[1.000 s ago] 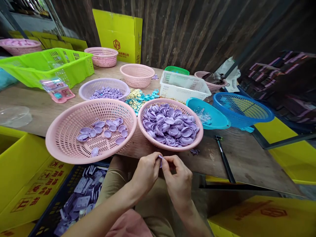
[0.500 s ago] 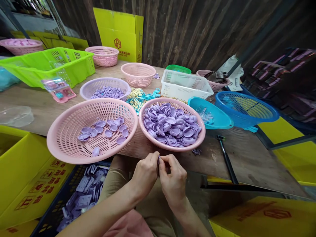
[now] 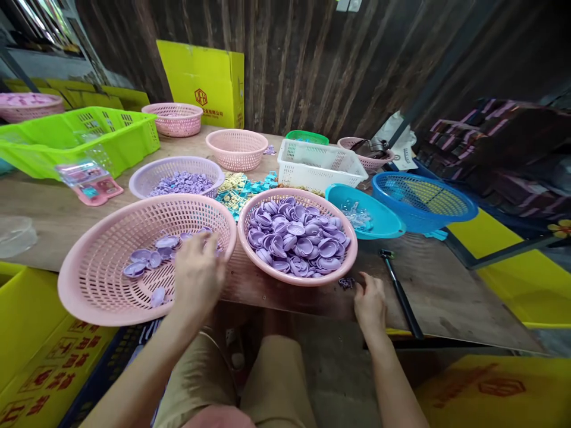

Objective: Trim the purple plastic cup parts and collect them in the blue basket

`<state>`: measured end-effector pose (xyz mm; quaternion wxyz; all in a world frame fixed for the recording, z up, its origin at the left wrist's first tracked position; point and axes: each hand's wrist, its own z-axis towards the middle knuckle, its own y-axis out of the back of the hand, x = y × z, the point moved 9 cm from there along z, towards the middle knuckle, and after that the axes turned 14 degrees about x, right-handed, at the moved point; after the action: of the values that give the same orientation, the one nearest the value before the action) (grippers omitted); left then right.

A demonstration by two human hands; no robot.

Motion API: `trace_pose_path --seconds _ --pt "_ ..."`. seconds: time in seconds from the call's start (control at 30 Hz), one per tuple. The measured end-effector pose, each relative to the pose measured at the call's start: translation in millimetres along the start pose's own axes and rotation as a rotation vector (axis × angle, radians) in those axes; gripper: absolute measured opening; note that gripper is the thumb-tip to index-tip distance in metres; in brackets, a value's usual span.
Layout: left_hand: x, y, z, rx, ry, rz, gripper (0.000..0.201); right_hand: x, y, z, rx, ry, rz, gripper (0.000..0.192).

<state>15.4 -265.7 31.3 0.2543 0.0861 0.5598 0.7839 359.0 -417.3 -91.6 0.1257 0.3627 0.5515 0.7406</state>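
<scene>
My left hand (image 3: 197, 274) reaches over the near rim of the large pink basket (image 3: 89, 285), which holds several purple shell-shaped pieces (image 3: 149, 261). Its fingers are blurred and I cannot tell whether they hold anything. My right hand (image 3: 370, 305) rests on the wooden table edge with its fingertips beside a small dark purple bit (image 3: 346, 283). Between my hands stands a second pink basket (image 3: 345, 261) heaped with purple shell pieces (image 3: 294, 236).
Behind are a lilac basket of small purple parts (image 3: 178, 178), loose teal and yellow parts (image 3: 243, 187), a white crate (image 3: 319, 163), two blue baskets (image 3: 423, 202), a green crate (image 3: 80, 139) and a yellow box (image 3: 200, 83). A black tool (image 3: 399, 291) lies right. Yellow bins flank my knees.
My hands, joined on a small purple piece in front of me, have parted. The left went into the big pink basket; the right went to the table edge on the right.
</scene>
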Motion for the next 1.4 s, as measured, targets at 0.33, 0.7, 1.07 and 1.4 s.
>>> trace_pose_path --seconds 0.33,0.7,1.07,1.4 --pt "-147.3 -63.5 43.1 0.325 -0.409 -0.207 0.017 -4.3 -26.1 7.6 0.152 0.029 -0.306 0.023" --pt "-154.1 -75.1 63.9 0.352 -0.359 -0.213 0.012 -25.4 -30.8 9.5 0.068 0.045 -0.108 0.021" --pt "-129.6 -62.0 12.0 0.805 -0.296 -1.473 0.025 -25.8 -21.8 5.3 0.087 -0.025 -0.010 0.019" --pt "-140.2 -117.0 -86.8 1.445 -0.159 -1.708 0.033 -29.2 -21.5 6.0 0.253 -0.148 -0.075 0.015"
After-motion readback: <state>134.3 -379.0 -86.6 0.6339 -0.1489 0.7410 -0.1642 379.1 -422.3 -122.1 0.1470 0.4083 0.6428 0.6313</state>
